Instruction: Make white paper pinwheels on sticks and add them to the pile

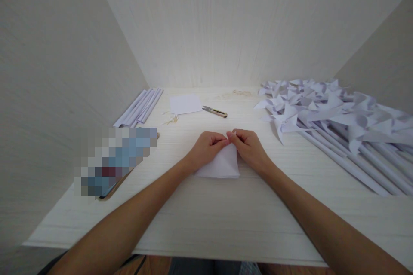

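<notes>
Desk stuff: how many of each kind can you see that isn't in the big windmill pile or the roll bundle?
Folded white paper pinched by left hand and right hand: 1
Flat white paper square: 1
Snips: 1
Total: 3

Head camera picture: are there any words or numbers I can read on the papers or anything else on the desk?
No readable text anywhere.
Folded white paper pinched by the left hand and right hand: blank.
White sheet farther back: blank.
Paper pinwheels and rolled paper sticks: no print visible.
Small snips: too small to show any mark.
Flat object on the left: blurred out, unreadable.
</notes>
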`<state>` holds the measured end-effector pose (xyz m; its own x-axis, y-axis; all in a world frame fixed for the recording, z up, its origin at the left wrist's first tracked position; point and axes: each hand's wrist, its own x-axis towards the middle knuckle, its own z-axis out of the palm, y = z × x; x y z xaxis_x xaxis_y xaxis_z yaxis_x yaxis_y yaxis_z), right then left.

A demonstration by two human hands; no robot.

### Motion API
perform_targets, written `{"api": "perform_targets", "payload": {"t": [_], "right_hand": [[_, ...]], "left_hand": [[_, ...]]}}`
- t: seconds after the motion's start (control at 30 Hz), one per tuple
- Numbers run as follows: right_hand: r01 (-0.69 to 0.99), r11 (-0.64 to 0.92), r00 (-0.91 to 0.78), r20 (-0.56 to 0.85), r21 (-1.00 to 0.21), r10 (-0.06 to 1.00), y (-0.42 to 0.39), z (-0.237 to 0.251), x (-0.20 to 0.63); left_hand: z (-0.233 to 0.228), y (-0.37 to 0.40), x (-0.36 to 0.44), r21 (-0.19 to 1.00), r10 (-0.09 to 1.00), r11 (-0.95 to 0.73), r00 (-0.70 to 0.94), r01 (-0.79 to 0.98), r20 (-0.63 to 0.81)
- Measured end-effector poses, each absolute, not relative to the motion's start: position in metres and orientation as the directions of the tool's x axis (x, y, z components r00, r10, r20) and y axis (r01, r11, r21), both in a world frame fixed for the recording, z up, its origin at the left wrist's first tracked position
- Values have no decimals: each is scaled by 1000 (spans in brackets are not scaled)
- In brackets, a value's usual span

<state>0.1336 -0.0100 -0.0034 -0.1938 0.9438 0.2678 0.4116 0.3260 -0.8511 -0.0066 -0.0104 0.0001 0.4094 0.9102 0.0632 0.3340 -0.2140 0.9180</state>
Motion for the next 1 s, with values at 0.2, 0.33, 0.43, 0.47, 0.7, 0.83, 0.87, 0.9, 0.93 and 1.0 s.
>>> {"api": "perform_targets", "payload": {"t": [0.2,0.33,0.43,0.47,0.7,0.83,0.87,0.9,0.93,1.0], "right_hand": [[378,296,-172,247,-877,954,-11,-7,137],[338,236,-139,200,-911,970,-11,-9,136],[378,253,-160,207,-891,965,-11,-8,135],[393,263,-171,211,-881,962,-11,-7,135],[418,299,-77,295,-858,953,-8,-8,139],[371,261,67,306,-891,950,-3,-11,145],[357,254,71,298,-899,952,-3,-11,146],[343,249,66,287,-906,956,-3,-10,146],[328,244,60,278,-913,959,-2,-10,146],[299,247,79,282,-922,956,-2,-8,147]], "left_hand": [[0,-10,-5,934,896,-175,443,312,20],[-1,-9,-6,952,897,-127,442,277,-9],[-1,-9,-7,959,897,-117,442,257,-9],[-1,-9,-7,959,892,-123,451,255,-6],[0,-6,-8,970,877,-92,480,226,-29],[1,-2,-13,961,874,-62,480,270,-78],[1,-1,-14,961,876,-57,474,272,-83],[1,-1,-15,963,880,-50,468,266,-83],[1,0,-15,966,882,-43,465,254,-83],[3,0,-17,972,871,-19,482,232,-98]]}}
